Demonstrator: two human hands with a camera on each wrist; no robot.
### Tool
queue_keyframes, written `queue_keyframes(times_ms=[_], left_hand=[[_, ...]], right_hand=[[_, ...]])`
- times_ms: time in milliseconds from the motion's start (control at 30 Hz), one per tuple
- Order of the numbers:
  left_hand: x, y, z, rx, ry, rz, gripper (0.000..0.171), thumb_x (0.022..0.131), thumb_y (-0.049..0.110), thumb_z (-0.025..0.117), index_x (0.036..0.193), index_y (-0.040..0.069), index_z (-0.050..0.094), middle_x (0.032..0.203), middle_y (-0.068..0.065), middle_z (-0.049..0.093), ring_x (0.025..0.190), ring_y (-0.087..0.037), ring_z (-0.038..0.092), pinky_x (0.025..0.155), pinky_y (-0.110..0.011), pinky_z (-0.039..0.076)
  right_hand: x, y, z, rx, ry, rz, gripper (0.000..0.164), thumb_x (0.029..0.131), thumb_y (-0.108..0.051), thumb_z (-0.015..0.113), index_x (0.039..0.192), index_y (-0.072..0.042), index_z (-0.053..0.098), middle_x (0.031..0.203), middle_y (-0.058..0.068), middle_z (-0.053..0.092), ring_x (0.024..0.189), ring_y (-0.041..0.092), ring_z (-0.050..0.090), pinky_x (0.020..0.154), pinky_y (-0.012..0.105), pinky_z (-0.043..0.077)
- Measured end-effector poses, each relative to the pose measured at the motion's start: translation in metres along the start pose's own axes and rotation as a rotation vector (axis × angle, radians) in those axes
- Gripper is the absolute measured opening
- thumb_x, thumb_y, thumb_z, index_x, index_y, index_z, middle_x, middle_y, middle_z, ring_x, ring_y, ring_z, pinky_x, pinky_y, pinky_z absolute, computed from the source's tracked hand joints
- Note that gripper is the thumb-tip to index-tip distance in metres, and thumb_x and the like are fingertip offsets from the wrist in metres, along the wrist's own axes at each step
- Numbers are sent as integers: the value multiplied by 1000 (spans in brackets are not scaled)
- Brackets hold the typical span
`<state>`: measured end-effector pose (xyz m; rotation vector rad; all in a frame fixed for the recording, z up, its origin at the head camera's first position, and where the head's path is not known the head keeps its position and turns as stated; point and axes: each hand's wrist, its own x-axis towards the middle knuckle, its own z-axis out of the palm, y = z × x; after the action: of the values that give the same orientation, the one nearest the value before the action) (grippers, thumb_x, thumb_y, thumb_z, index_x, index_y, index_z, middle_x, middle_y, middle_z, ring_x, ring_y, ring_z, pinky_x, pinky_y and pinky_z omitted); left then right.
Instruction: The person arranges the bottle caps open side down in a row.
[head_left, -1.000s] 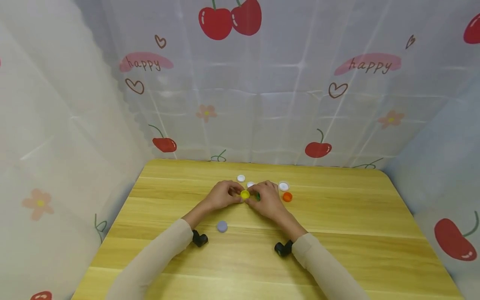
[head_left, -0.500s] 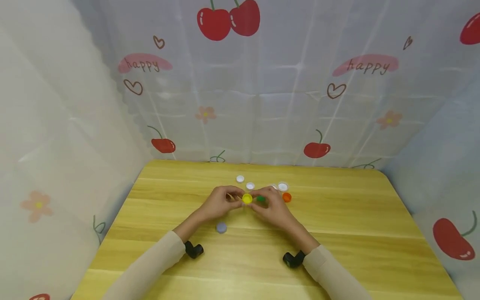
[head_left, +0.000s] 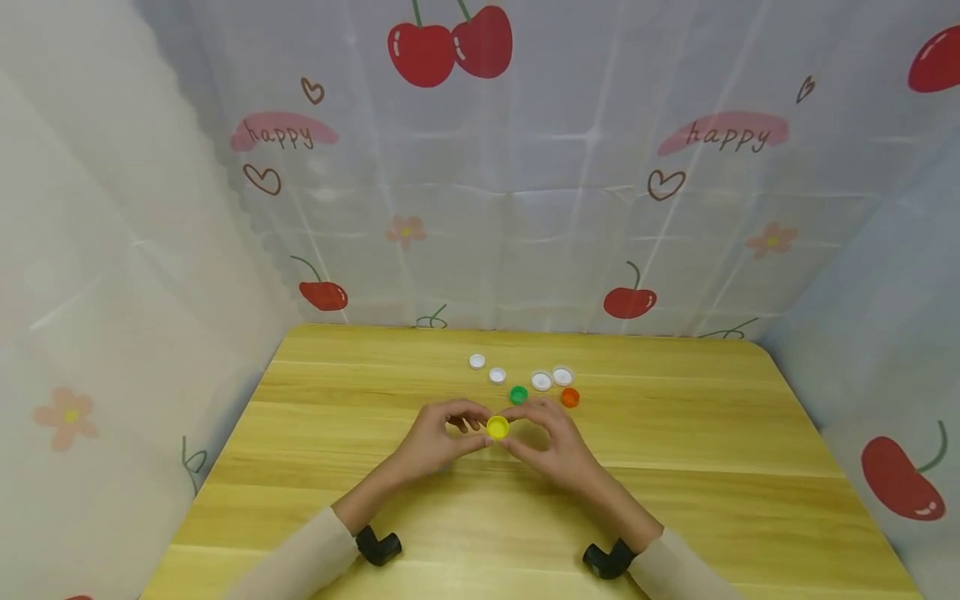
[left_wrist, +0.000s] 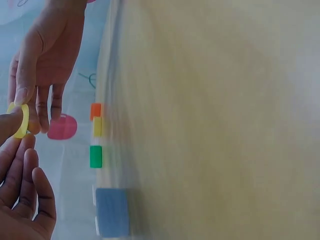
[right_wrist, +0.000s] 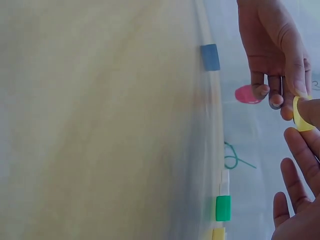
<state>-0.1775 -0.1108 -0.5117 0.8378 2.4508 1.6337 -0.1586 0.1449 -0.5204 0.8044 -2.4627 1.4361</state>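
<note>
Both hands meet at a small yellow bottle cap (head_left: 497,427), held up above the table with its hollow side showing. My left hand (head_left: 435,442) pinches its left edge between thumb and fingers. On the opposite edge, my right hand (head_left: 558,446) pinches it the same way. The cap appears edge-on in the left wrist view, where its yellow rim (left_wrist: 24,121) lies between the thumbs and fingertips. A greyish-blue cap (left_wrist: 112,212) stands on the table beneath the left hand, almost wholly covered in the head view.
Beyond the hands lie a green cap (head_left: 518,395), an orange cap (head_left: 570,397), two small white caps (head_left: 497,376) and two wider caps with white insides (head_left: 542,381). The wooden table (head_left: 675,417) meets a printed curtain (head_left: 555,208) at its back edge.
Both hands have drawn back toward the person with the yellow cap between them. The green cap and a wider cap have come into full view, while the left hand now covers the greyish-blue cap.
</note>
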Motion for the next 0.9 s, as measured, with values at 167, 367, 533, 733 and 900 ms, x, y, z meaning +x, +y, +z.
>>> queue_keyframes(times_ms=[167, 367, 533, 733, 900], left_hand=[[-5, 4, 5, 3, 12, -8, 25, 92, 31, 88, 115, 32, 79, 109, 10, 79, 95, -12, 70, 88, -29, 59], [-5, 7, 7, -19, 7, -26, 25, 94, 31, 87, 117, 30, 78, 110, 9, 78, 96, -12, 70, 88, -28, 60], [-2, 10, 6, -147, -39, -129, 22, 97, 31, 83, 118, 26, 79, 112, 1, 79, 99, -15, 72, 90, -29, 61], [0, 12, 2, -321, -114, -267, 24, 102, 26, 77, 121, 11, 79, 109, -2, 79, 103, -25, 72, 91, -33, 62], [2, 10, 1, -357, -184, -312, 27, 104, 22, 73, 118, 0, 77, 100, -3, 81, 99, -32, 74, 89, -36, 63]], right_hand=[[-7, -1, 0, 16, 3, -18, 33, 94, -23, 86, 125, -31, 77, 125, -12, 76, 123, 12, 61, 106, 38, 52], [-9, -3, -1, 49, 12, -27, 34, 95, -23, 86, 127, -28, 77, 126, -9, 78, 124, 13, 64, 110, 35, 53], [-9, -4, -5, 65, 12, -11, 34, 94, -23, 87, 126, -30, 77, 125, -11, 78, 123, 11, 63, 110, 34, 51], [-10, -4, -9, 60, -5, -20, 34, 94, -23, 87, 125, -29, 77, 125, -10, 77, 123, 11, 62, 109, 33, 52], [-12, -3, -9, 63, -10, -55, 34, 93, -20, 87, 125, -26, 77, 124, -7, 76, 122, 13, 63, 107, 30, 53]])
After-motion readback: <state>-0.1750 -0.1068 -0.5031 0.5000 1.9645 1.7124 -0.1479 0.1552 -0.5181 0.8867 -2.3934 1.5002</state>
